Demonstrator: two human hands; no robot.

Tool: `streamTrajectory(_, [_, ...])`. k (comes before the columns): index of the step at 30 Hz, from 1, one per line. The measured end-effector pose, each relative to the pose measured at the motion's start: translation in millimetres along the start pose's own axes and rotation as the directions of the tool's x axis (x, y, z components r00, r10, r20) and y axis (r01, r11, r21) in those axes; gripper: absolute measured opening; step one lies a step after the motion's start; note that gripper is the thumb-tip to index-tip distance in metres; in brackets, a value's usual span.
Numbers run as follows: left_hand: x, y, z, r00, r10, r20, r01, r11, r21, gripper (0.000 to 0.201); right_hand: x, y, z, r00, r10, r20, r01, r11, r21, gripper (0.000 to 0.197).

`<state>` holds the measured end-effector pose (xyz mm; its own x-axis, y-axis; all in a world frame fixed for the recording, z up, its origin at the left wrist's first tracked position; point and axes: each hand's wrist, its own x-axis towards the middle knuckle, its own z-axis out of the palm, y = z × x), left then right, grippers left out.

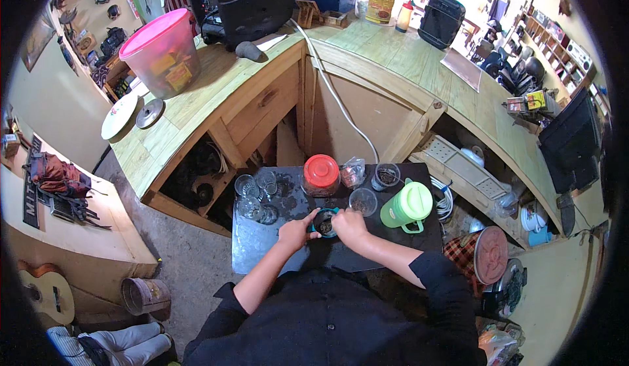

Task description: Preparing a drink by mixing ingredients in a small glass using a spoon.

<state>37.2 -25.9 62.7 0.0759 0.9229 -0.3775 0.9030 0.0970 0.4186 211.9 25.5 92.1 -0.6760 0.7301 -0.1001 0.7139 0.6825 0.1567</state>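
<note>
A small teal-rimmed cup (324,224) with dark, grainy contents stands near the front of the dark low table (262,251). My left hand (296,232) is closed round its left side, thumb and fingers at the wall. Over the right rim, my right hand (350,227) is curled shut; whatever it holds is hidden by the fingers. Just beyond are a red-lidded jar (321,173), a clear plastic bag (354,171), a clear cup (363,201) and a cup of dark stuff (386,175). To the right stands a green lidded pitcher (407,205).
Several clear glasses (249,207) cluster at the table's left. Beyond it runs a wooden counter (262,71) bearing a pink-lidded tub (160,58). A white cable (337,94) hangs down in front. A round-lidded container (490,255) is at the right, a bucket (145,295) at the left.
</note>
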Motion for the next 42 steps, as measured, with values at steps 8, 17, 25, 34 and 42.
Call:
streamTrajectory(8, [-1.1, 0.8, -0.8, 1.000, -0.021, 0.018, 0.022, 0.999, -0.046, 0.080, 28.2, -24.3, -16.9, 0.862, 0.230, 0.452, -0.313, 0.943, 0.117, 0.014])
streamTrajectory(17, [1.9, 0.1, -4.8, 0.996, -0.041, 0.076, 0.041, 0.999, 0.010, 0.078, 39.4, 36.6, -1.4, 0.637, -0.206, 0.743, -0.390, 0.745, 0.541, 0.023])
streamTrajectory(25, [7.3, -2.8, -3.8, 0.989, -0.065, 0.130, 0.062, 0.998, 0.030, 0.077, 5.2, 39.3, 2.1, 0.754, -0.103, 0.649, -0.591, 0.325, 0.738, 0.035])
streamTrajectory(34, [2.2, 2.2, -8.5, 0.999, -0.015, 0.052, 0.015, 1.000, -0.003, 0.085, 2.5, -15.2, 15.2, 0.864, 0.202, 0.462, -0.420, 0.795, 0.438, 0.023])
streamTrajectory(42, [1.5, -1.7, -9.9, 0.996, 0.070, 0.060, -0.072, 0.997, 0.033, 0.084, 12.6, 2.7, -18.9, 0.852, 0.203, 0.483, -0.439, 0.780, 0.447, 0.021])
